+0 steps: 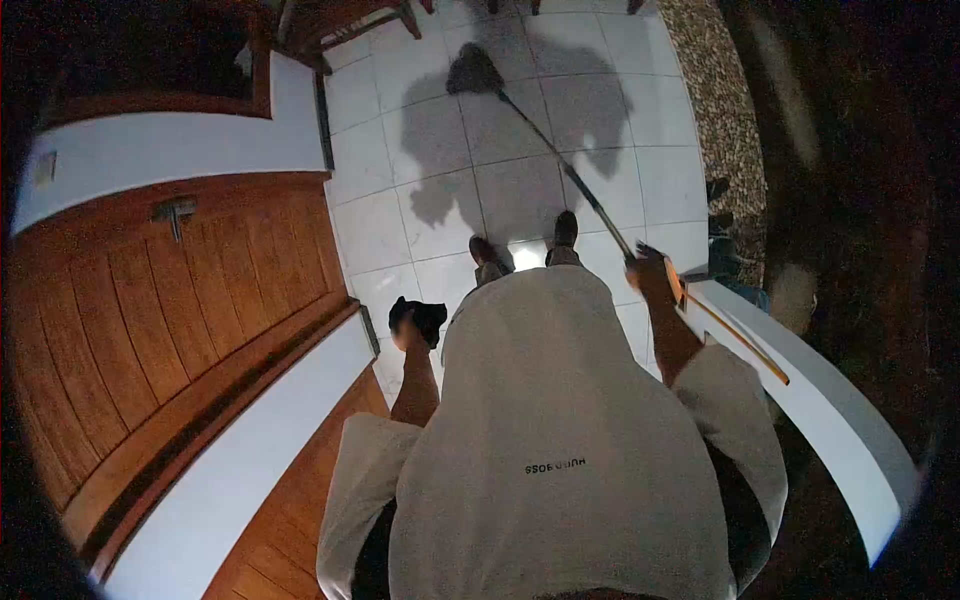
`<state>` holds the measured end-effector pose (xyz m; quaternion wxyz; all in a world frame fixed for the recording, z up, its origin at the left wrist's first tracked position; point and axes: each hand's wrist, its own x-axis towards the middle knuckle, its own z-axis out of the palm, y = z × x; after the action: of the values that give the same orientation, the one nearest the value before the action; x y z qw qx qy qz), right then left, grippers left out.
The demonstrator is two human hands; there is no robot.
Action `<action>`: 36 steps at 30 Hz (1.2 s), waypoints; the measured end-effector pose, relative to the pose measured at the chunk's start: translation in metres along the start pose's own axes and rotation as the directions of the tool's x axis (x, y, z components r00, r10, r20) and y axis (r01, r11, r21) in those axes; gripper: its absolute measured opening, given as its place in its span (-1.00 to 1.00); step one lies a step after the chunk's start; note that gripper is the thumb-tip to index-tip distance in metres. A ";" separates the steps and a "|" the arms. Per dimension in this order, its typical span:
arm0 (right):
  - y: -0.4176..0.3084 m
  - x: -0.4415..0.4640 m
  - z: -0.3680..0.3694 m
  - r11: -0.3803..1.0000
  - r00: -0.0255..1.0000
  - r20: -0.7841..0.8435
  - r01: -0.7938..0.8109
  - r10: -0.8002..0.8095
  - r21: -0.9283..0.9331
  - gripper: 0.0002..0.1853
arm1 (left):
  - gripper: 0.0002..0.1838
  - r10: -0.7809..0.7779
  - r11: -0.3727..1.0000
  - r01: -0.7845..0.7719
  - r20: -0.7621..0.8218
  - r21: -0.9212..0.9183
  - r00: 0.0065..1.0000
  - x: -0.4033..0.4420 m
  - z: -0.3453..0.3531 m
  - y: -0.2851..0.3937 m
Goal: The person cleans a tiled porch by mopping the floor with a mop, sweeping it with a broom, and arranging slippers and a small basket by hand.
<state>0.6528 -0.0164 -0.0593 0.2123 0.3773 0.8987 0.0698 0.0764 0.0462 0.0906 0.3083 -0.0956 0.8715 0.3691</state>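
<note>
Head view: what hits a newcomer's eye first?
The long mop or broom in the right hand, slanting across the pale tiles ahead, its dark head against a big shadow. Then the dark bundle in the left hand, near the brown door at left.

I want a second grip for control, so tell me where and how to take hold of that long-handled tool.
Probably the bare shaft just beyond the right hand, from the left side, palm wrapped across it: it is slim, straight and slants away to the dark head. The left hand holds a dark bundle.
</note>
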 end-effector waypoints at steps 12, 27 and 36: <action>-0.198 -0.166 -0.129 0.280 0.622 0.474 -0.744 0.623 0.607 -0.84 | -0.73 0.286 0.947 -0.134 0.574 -0.293 0.767 -0.034 0.023 0.001; 0.178 0.046 -0.007 0.593 0.559 -0.207 -0.714 0.803 0.373 -0.82 | -0.80 0.284 0.951 -0.035 0.822 -0.308 0.495 -0.006 0.094 0.005; -0.162 -0.178 -0.043 0.511 0.616 0.358 -0.785 0.702 0.351 -0.73 | -0.84 0.262 0.963 -0.169 0.585 -0.209 0.768 -0.123 0.094 0.022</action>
<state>0.6403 -0.2555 -0.0084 0.1376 0.7704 0.6143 -0.1007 0.2089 0.1201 0.1276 0.5193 0.1069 0.7022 0.4751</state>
